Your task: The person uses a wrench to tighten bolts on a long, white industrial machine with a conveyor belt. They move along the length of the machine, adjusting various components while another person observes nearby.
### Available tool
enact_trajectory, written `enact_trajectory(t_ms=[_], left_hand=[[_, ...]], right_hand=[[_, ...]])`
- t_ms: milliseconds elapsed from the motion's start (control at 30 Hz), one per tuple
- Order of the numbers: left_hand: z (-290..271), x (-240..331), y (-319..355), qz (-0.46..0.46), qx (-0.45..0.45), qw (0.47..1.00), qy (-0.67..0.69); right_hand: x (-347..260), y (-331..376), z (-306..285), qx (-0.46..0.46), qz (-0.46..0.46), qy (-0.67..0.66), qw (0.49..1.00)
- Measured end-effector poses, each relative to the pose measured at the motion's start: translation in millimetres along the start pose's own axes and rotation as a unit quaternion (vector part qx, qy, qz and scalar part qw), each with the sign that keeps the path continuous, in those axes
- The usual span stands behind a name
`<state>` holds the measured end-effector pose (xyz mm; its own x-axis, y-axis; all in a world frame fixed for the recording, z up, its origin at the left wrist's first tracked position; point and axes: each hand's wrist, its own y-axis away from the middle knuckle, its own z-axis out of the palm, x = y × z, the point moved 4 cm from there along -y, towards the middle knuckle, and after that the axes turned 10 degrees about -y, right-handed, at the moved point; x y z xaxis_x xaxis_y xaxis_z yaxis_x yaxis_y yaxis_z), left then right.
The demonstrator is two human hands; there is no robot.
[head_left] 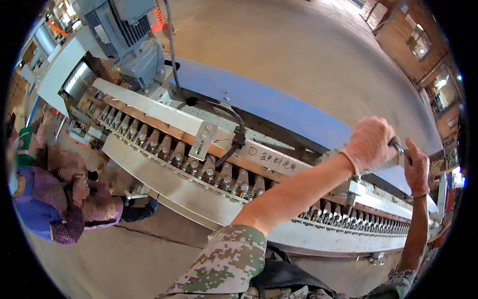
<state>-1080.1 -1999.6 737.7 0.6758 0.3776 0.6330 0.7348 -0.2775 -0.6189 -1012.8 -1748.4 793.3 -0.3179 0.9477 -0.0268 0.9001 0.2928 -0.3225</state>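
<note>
My left hand [371, 142], in a pinkish work glove, is closed in a fist around one end of a short metal tool [401, 150] that looks like a wrench handle. At the other end of the tool, my right hand [417, 167], gloved alike, has its fingers curled against it. Both hands are raised above the right part of a long machine [179, 197]. Under my left forearm runs its row of spring-loaded metal clamps [241, 184]. What the tool's far end touches is hidden by my hands.
A large grey motor [119, 30] stands on the machine's left end. A blue cover panel [259, 94] runs along the far side. A black corrugated cable [239, 134] crosses the handwritten pale rail [269, 159]. At left, another person [59, 194] crouches beside the machine.
</note>
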Motion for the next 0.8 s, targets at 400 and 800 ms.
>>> enact_trajectory(t_ms=[400, 800], left_hand=[[4, -5, 0, -0.029, -0.041, 0.998, 0.036], [4, 1, -2, -0.035, -0.069, 0.997, -0.017]], right_hand=[[43, -183, 88, 0.097, -0.136, -0.202, 0.965], [-25, 56, -2, 0.076, 0.189, -0.208, 0.957]])
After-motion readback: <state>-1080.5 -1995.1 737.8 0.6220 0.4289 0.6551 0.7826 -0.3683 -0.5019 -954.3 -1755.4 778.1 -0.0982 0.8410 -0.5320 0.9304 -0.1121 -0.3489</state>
